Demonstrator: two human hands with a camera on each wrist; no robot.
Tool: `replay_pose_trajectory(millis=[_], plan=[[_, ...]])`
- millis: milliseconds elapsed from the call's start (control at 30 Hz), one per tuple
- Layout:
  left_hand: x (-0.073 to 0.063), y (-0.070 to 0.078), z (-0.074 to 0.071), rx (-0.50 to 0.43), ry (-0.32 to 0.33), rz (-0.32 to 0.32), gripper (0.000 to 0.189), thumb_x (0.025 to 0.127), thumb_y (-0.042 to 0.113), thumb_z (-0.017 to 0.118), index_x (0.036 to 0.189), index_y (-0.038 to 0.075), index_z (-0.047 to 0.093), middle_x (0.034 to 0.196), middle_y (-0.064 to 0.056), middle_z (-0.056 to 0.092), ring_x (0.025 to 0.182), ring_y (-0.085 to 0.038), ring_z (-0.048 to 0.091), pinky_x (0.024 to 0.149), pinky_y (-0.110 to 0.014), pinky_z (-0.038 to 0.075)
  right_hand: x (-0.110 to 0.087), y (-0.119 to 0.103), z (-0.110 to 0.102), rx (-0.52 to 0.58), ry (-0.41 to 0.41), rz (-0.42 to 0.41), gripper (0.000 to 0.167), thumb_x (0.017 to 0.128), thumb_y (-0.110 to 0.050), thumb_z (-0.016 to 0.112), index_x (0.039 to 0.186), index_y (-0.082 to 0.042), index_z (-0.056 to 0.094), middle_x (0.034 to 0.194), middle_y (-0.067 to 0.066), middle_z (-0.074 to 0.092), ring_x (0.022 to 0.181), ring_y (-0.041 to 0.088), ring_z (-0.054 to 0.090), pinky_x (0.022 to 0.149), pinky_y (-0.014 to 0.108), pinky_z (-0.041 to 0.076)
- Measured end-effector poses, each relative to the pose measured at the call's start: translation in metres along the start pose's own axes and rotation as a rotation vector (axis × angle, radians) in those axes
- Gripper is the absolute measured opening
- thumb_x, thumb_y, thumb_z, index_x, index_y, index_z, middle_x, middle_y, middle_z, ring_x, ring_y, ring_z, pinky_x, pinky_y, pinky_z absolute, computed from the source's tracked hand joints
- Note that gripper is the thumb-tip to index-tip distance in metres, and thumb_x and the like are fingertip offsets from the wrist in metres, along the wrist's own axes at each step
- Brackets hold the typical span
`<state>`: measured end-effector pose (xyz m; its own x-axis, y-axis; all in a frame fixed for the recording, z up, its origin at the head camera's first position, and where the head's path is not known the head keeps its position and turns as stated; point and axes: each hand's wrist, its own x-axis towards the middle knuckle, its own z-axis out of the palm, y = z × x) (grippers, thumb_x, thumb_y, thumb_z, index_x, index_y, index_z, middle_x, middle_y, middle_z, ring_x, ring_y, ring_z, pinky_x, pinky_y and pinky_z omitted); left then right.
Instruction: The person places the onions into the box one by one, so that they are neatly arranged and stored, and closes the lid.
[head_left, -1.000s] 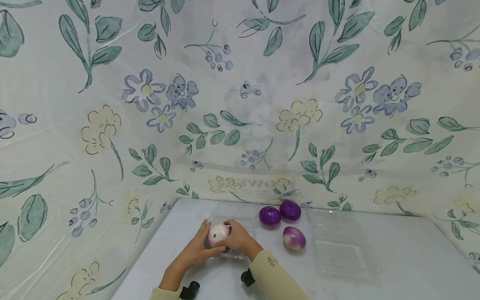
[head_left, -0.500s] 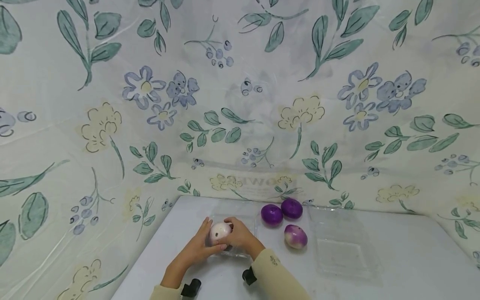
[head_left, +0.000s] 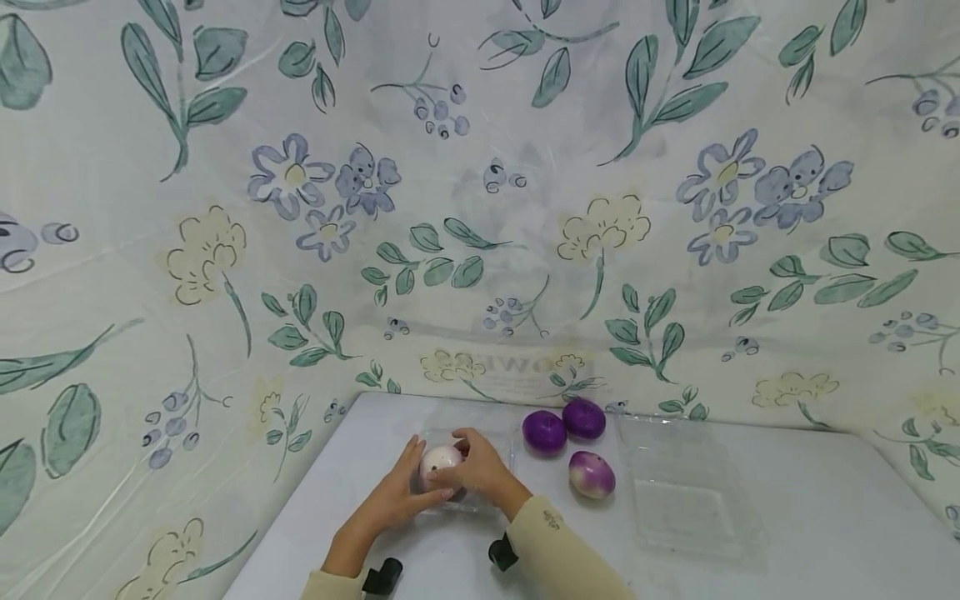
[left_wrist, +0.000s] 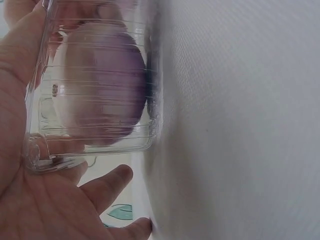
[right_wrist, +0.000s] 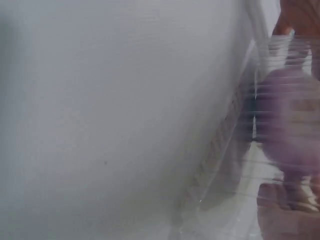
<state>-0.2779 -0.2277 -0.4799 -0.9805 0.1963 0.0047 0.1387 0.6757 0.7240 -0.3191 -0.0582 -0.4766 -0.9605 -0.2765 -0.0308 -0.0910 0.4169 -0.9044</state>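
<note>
A purple-and-white turnip [head_left: 441,460] stands pale side up in a clear plastic box [head_left: 489,442]. My right hand [head_left: 483,471] holds the turnip from the right, thumb across its near side and fingers at its far side. Around the box's left and near sides curves my left hand [head_left: 397,496], its thumb at the front. In the left wrist view the turnip [left_wrist: 100,85] shows through the ribbed wall of the box [left_wrist: 90,150], and two fingers of the left hand [left_wrist: 35,200] stick out past it. Blur softens the turnip [right_wrist: 290,120] in the right wrist view.
Two deep purple round vegetables [head_left: 544,432] [head_left: 583,418] sit right of the box, with another purple-and-white turnip [head_left: 592,475] nearer. A second clear plastic container [head_left: 686,508] lies farther right on the white table [head_left: 817,517]. A floral cloth [head_left: 480,250] hangs behind.
My right hand's fingers and thumb have shifted slightly over the turnip, the thumb now covering more of its near face. The left hand has stayed in place; the view has moved a little.
</note>
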Motion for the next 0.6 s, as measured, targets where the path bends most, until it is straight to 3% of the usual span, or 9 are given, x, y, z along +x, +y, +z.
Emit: replay_pose_trajectory(millis=[167, 400, 600], plan=[[0.000, -0.001, 0.001, -0.013, 0.002, 0.001, 0.104, 0.082, 0.038, 0.080, 0.154, -0.006, 0.020, 0.164, -0.027, 0.006, 0.149, -0.048, 0.013, 0.116, -0.066, 0.021, -0.002, -0.002, -0.002, -0.031, -0.030, -0.057, 0.078, 0.072, -0.026, 0.090, 0.136, -0.003, 0.050, 0.125, 0.014, 0.061, 0.107, 0.024, 0.060, 0.094, 0.046, 0.053], [0.000, -0.003, 0.002, -0.017, 0.012, 0.016, 0.102, 0.082, 0.037, 0.080, 0.153, -0.008, 0.021, 0.163, -0.028, 0.008, 0.149, -0.048, 0.014, 0.116, -0.065, 0.022, -0.002, -0.009, -0.012, -0.057, -0.059, -0.136, 0.079, 0.074, -0.027, 0.088, 0.139, -0.005, 0.050, 0.138, 0.015, 0.057, 0.124, 0.034, 0.054, 0.101, 0.051, 0.048], [0.000, -0.002, 0.001, -0.010, 0.022, 0.013, 0.103, 0.082, 0.039, 0.080, 0.153, -0.007, 0.021, 0.163, -0.028, 0.008, 0.148, -0.049, 0.015, 0.115, -0.066, 0.022, -0.003, -0.017, -0.024, -0.096, -0.126, -0.170, 0.080, 0.074, -0.031, 0.088, 0.140, -0.007, 0.049, 0.142, 0.014, 0.055, 0.128, 0.035, 0.052, 0.101, 0.053, 0.048]])
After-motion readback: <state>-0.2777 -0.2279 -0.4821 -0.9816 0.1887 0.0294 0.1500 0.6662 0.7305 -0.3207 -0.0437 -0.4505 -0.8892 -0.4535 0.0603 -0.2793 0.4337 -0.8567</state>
